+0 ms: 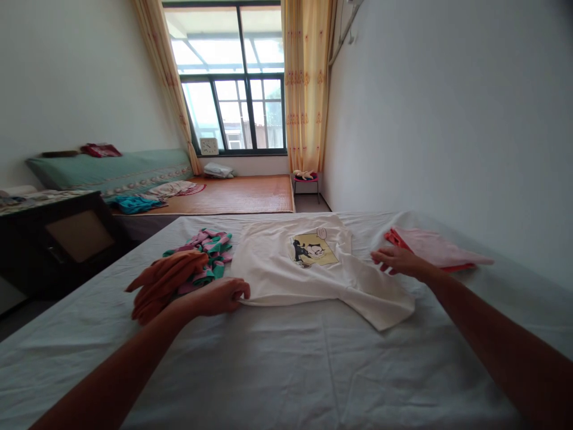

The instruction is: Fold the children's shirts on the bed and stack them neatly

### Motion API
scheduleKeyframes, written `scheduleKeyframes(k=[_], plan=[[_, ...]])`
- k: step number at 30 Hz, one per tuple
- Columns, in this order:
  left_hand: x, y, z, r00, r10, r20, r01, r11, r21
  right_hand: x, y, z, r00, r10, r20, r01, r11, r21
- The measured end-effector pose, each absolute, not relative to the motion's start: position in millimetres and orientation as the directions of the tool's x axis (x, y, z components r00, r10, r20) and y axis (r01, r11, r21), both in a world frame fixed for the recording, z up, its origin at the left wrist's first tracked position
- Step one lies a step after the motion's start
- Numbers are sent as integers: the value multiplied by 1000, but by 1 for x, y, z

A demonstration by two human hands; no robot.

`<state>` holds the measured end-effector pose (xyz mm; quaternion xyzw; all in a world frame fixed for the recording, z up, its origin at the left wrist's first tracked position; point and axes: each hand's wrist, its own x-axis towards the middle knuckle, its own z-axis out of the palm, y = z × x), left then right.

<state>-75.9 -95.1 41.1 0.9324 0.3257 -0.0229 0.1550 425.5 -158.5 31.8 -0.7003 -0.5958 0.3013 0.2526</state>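
The shirt (290, 275) lies mid-frame, its near edge pinched by the left hand (226, 295); the right hand (397, 261), fingers loosely parted, seems to grip nothing. Apparently it is being straightened; the skewed sleeve (385, 306), lower right of centre, calls for smoothing.

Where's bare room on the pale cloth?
Pale cloth is bare in front of the cream printed shirt, between left forearm and right forearm, and outside the latter. Crowded: left, where left hand, shirt, rumpled orange garment and multicoloured garment cluster.
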Motion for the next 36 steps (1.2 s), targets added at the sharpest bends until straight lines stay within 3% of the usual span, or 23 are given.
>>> scheduleKeyframes(k=[5, 10, 16, 20, 22, 23, 25, 27, 31, 36], plan=[[-71, -101, 48, 791, 597, -132, 606, -736, 303, 399, -106, 10, 135, 990, -49, 882, -143, -448], [-71, -102, 49, 766, 620, -172, 639, -701, 317, 375, -87, 4, 124, 990, -60, 772, -134, -621], [-75, -101, 43, 751, 638, -171, 657, -693, 296, 409, -88, 8, 244, 969, -48, 693, -209, -690], [-78, -103, 45, 745, 648, -157, 663, -693, 284, 458, -103, 14, 439, 888, 140, 707, -244, -664], [-81, -105, 47, 731, 658, -181, 679, -675, 289, 472, -119, 19, 372, 907, 199, 753, -168, -637], [-83, -106, 49, 721, 661, -208, 690, -659, 298, 476, -128, 22, 291, 945, 151, 761, -133, -635], [-87, -107, 52, 703, 661, -260, 709, -624, 329, 475, -149, 24, 99, 993, -64, 770, -117, -627], [-88, -108, 54, 702, 653, -286, 710, -602, 366, 466, -168, 22, -4, 975, -221, 822, -123, -556], [-85, -110, 58, 733, 630, -258, 673, -613, 413, 443, -197, 13, -81, 979, -189, 906, -7, -423], [-82, -112, 63, 756, 588, -287, 650, -621, 439, 431, -232, 29, -213, 951, -223, 829, 56, -556]])
